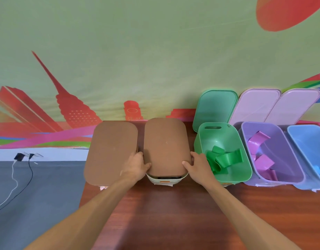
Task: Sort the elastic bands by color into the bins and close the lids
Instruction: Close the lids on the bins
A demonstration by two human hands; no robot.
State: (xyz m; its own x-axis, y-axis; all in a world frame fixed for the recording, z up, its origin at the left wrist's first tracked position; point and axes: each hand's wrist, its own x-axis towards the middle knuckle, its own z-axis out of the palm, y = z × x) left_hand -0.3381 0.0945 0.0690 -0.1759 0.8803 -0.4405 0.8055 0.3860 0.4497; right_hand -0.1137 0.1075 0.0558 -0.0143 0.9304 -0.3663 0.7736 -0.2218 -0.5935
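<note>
Hands — left hand, right hand — clamp the brown lid, pressing it onto the white bin to seat it.

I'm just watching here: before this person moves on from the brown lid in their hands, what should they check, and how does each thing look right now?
1. Second brown lid fully seated on its white bin: not ok, a dark gap shows at the near edge.
2. Both hands on that lid: ok, left hand and right hand grip its near corners.
3. First brown lid closed: ok, it looks flat.
4. Green bin sorted: ok, only green bands visible.
5. Purple bin sorted: ok, only purple bands visible.
6. Green lid and two pink lids closed: not ok, they lean against the wall.
</note>
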